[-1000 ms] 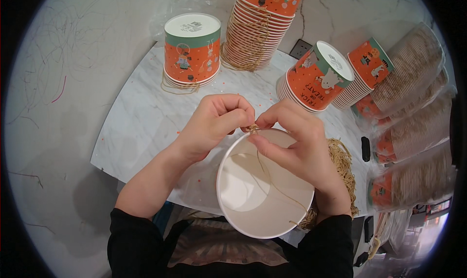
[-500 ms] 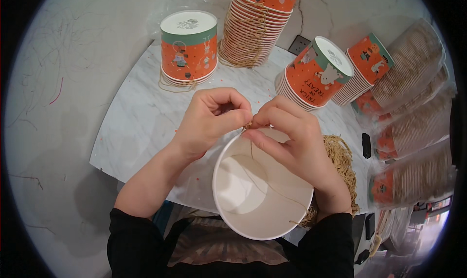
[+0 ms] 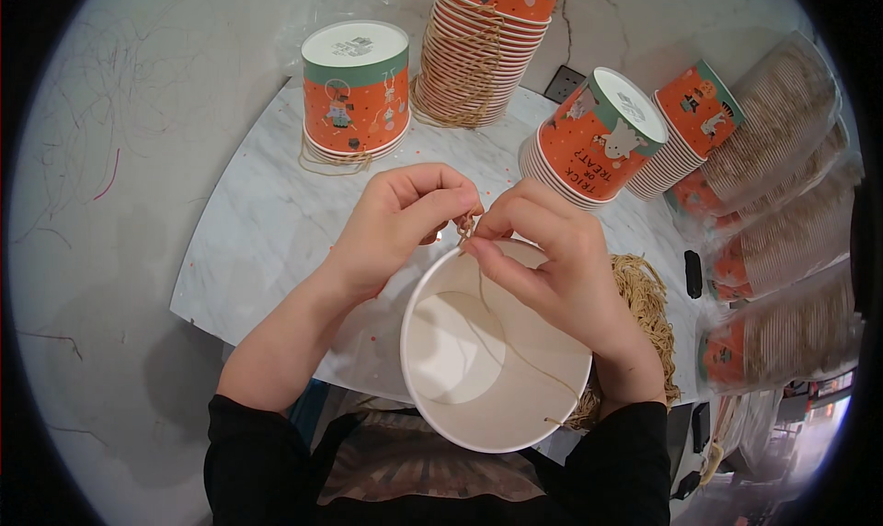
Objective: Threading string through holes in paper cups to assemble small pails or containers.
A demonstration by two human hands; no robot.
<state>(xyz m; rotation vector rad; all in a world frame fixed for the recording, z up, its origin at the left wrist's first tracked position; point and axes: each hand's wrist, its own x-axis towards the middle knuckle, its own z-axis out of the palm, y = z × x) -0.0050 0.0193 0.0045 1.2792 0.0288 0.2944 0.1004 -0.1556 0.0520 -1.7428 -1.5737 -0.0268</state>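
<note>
Presumably, the round, white-lined paper bucket point(image 3: 543, 328) is light and fairly stiff, though its thin wall may crease under pressure; take hold at the rolled rim. The thin, tan, twisted cord point(image 3: 467, 226) should handle as soft and flexible; pinch it close to the rim. Left grip: thumb and forefinger of the left hand point(image 3: 400, 213) are closed on the cord just above the far rim. Right grip: thumb and fingers of the right hand point(image 3: 552, 250) pinch the cord at that rim. The bucket sits tilted, mouth upward, between the forearms at the near edge of the white, marble-patterned table point(image 3: 248, 241); its support is hidden. Appearance: smooth off-white interior, circular mouth, cord trailing across the inside.
</note>
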